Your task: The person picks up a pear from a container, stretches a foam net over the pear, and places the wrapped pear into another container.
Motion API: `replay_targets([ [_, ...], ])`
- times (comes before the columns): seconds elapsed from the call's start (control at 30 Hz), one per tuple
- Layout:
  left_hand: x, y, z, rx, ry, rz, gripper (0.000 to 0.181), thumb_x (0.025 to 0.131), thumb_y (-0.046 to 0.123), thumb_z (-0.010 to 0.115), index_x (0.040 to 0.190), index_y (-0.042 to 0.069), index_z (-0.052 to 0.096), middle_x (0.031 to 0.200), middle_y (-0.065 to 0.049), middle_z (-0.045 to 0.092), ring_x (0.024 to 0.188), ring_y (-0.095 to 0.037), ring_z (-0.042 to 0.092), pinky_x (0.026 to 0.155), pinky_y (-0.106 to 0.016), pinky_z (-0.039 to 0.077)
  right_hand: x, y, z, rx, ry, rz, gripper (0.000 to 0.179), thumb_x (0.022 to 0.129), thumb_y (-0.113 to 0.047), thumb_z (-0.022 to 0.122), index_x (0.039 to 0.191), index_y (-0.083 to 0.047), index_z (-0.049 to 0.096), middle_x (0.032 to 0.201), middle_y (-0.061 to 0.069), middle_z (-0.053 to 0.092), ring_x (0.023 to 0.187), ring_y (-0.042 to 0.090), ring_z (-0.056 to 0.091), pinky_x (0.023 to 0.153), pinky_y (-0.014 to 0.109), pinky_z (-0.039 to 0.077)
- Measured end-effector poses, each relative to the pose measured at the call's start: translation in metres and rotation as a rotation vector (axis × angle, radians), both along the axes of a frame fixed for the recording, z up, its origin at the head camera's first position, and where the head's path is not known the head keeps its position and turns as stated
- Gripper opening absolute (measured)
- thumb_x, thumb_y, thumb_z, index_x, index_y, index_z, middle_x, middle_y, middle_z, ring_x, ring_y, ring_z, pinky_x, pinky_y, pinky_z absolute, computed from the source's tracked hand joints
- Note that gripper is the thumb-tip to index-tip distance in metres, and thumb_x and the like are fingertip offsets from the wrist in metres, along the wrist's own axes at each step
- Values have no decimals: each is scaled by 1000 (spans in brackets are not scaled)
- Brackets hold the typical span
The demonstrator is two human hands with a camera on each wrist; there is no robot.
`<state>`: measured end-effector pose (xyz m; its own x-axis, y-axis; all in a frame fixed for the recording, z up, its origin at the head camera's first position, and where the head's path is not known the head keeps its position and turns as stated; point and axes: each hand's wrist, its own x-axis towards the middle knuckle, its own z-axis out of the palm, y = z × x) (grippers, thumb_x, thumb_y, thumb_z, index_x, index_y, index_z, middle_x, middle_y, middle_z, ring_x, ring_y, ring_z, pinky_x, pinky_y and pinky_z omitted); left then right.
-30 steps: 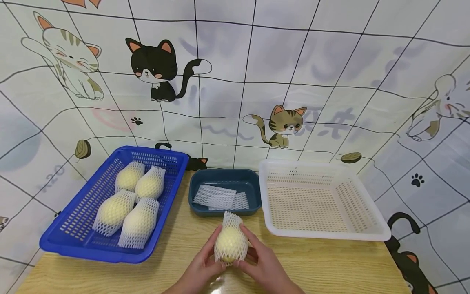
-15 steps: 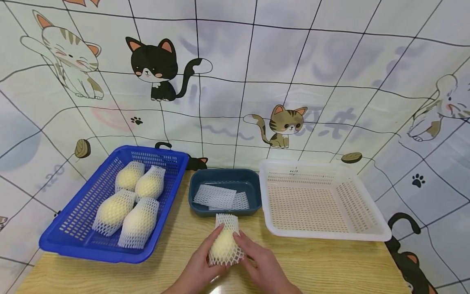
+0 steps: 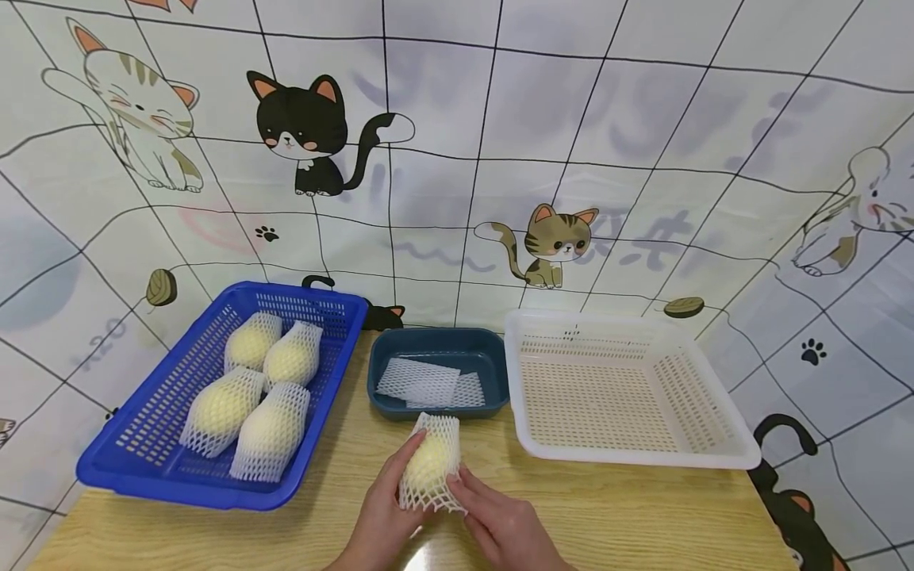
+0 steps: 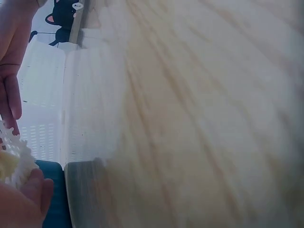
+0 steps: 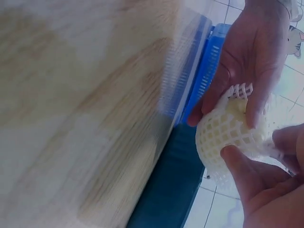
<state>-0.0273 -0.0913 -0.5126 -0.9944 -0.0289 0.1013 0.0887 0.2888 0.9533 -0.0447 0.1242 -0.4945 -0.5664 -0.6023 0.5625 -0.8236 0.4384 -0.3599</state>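
A round pale yellow fruit [image 3: 432,461] in a white foam net sleeve is between both hands at the front middle of the table. My left hand [image 3: 383,505] holds it from the left, its thumb and fingers around the side. Against its lower right, my right hand [image 3: 508,519] pinches the open edge of the foam net [image 5: 266,142] with thumb and fingers. In the right wrist view, the left hand [image 5: 254,57] is over the net's open end. The left wrist view shows only part of the fruit at its left edge.
A blue basket [image 3: 107,468] at left holds several net-sleeved fruits [image 3: 267,432]. Behind the hands, a dark teal tray [image 3: 378,337] contains flat foam nets [image 3: 428,383]. A white basket [image 3: 635,456] stands right of it. A cat-print sheet [image 3: 443,182] hangs behind the wooden table [image 3: 643,523].
The fruit has shifted slightly left and tilted in the hands. The net's lower edge now reaches past the fruit's bottom, which was bare-looking earlier. My right hand has slid down toward that edge.
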Motion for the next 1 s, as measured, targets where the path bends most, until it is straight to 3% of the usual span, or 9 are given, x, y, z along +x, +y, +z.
replay_targets([
  [0.1, 0, 0, 0, 45, 1, 8, 92, 74, -4, 86, 153, 26, 50, 154, -5, 51, 138, -22, 47, 109, -24, 37, 1, 1, 4, -42, -142, -17, 43, 99, -19, 71, 141, -12, 65, 138, 13, 66, 114, 23, 70, 85, 30, 59],
  [0.23, 0, -1, 0, 100, -2, -3, 92, 75, -7, 83, 155, 23, 49, 156, -8, 49, 137, -14, 47, 109, -23, 37, -1, 3, 12, -167, -593, -49, 48, 102, -22, 68, 148, -17, 58, 147, 6, 59, 126, 30, 63, 96, 38, 57],
  [0.33, 1, 0, 1, 163, -8, -39, 93, 75, -7, 83, 156, 20, 47, 157, -13, 47, 134, -9, 47, 106, -22, 39, -6, 2, 17, -286, -881, -81, 51, 106, -24, 62, 154, -13, 48, 152, 12, 53, 130, 37, 59, 99, 34, 54],
  [0.43, 1, 0, 1, 258, 1, -116, 95, 76, -7, 83, 158, 15, 41, 158, -21, 40, 129, -10, 50, 102, -24, 45, -11, -2, 18, -379, -1036, -64, 59, 108, -24, 57, 160, -5, 35, 156, 23, 45, 132, 40, 56, 100, 33, 53],
  [0.53, 1, 0, 0, 334, 4, -224, 97, 78, -11, 79, 161, 10, 33, 157, -27, 31, 126, -10, 51, 98, -25, 50, -17, -5, 16, -447, -1136, -14, 65, 109, -25, 54, 162, -1, 25, 156, 30, 40, 134, 42, 53, 99, 35, 54],
  [0.7, 0, -4, -1, 365, -63, -387, 105, 77, -21, 58, 167, 14, 16, 165, -25, 12, 138, -7, 38, 104, -24, 46, -23, -8, 12, -460, -1184, 0, 66, 109, -31, 54, 162, -3, 26, 156, 30, 37, 132, 39, 54, 97, 34, 55],
  [0.8, -1, -8, 3, 359, -124, -435, 99, 84, -11, 52, 168, 21, 12, 170, -19, 1, 147, -8, 22, 110, -19, 34, -23, -7, 10, -462, -1187, -13, 66, 108, -29, 57, 162, -2, 28, 156, 30, 37, 128, 38, 57, 96, 31, 54],
  [0.9, -3, -12, 7, 410, -147, -501, 77, 101, 6, 40, 168, 20, 6, 171, -18, -10, 153, -13, 2, 112, -14, 19, -23, -6, 9, -471, -1178, -30, 67, 106, -26, 60, 161, -1, 29, 154, 31, 38, 122, 35, 62, 95, 29, 54],
  [1.0, -4, -13, 11, 442, -166, -522, 61, 110, 21, 24, 168, 19, 4, 172, -15, -12, 154, -22, -6, 114, -16, 14, -22, -6, 8, -474, -1164, -37, 66, 105, -25, 62, 160, -1, 32, 153, 30, 40, 117, 32, 66, 93, 28, 55],
])
